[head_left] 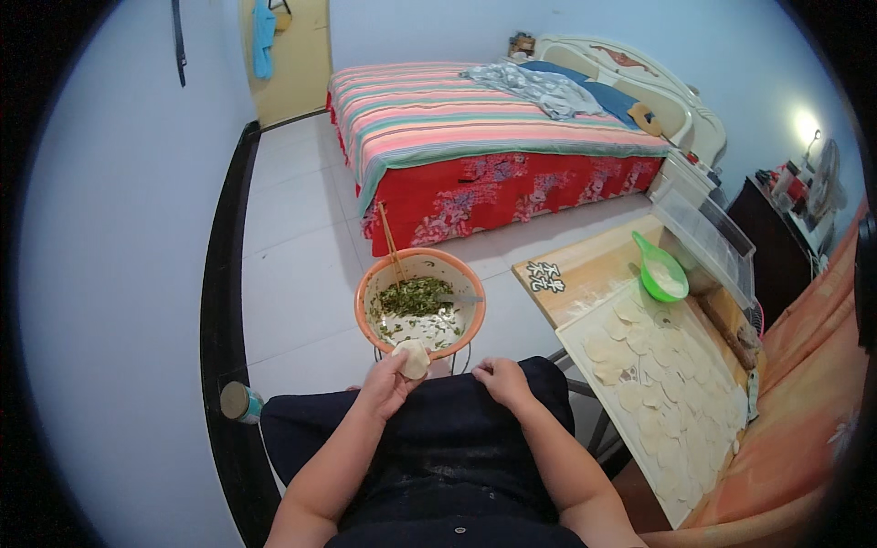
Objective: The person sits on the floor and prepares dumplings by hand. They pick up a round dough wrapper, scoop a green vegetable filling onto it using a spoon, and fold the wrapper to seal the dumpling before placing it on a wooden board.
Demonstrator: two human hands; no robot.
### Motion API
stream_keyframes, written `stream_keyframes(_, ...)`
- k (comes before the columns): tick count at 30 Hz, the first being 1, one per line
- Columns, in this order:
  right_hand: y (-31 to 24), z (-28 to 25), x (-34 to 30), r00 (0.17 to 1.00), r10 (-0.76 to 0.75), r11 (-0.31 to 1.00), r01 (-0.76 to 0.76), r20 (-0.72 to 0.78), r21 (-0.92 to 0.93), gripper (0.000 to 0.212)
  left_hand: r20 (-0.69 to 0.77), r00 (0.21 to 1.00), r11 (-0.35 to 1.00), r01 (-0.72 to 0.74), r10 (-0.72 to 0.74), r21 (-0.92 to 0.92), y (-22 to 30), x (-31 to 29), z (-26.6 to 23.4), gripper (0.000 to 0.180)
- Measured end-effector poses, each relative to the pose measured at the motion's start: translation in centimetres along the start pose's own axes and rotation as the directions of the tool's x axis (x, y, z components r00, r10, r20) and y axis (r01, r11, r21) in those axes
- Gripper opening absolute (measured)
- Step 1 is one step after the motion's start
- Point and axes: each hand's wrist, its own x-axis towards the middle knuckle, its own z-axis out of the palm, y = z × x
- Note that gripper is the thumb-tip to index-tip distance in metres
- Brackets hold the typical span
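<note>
Currently the left hand (387, 384) grasps a wrapper (412, 360) by the near rim of the bowl (363, 315) — the right hand (501, 379), off right, is curled (whether round anything, I cannot tell).

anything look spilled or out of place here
Only minor mess: white powdery smudges on the dark navy clothing, and pale dusting on the light wooden board beside the round dough wrappers. A crumpled grey cloth lies bunched on the otherwise smooth striped bedspread.
</note>
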Motion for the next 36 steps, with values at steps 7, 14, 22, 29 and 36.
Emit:
stream_keyframes(7,0.6,-1.3,-0.1,0.956,-0.150,0.802,0.267,0.252,-0.535,0.015,-0.082,0.997,0.999,-0.012,0.015,0.030,1.0,-0.7,-0.8,0.037)
stream_keyframes(14,-4.4,-0.1,-0.6,0.886,-0.341,0.939,0.308,-0.315,-0.150,0.010,0.007,1.000,1.000,0.014,-0.014,-0.004,0.5,-0.8,-0.2,0.037)
stream_keyframes(22,0.1,-11.5,-2.9,0.889,-0.270,0.959,0.214,-0.370,-0.185,0.015,0.034,0.999,0.999,-0.026,0.027,-0.031,0.9,-1.0,3.4,0.036)
stream_keyframes(29,11.6,-25.4,-2.3,0.648,-0.060,0.854,-0.361,-0.759,-0.375,0.028,0.056,0.997,0.995,0.064,-0.060,-0.073,-1.7,1.4,5.4,0.035)
stream_keyframes(36,17.2,-27.3,0.9,0.672,0.144,0.808,-0.503,-0.726,-0.306,0.020,0.006,0.992,0.991,0.129,-0.129,0.022,-2.9,1.6,8.3,0.033)
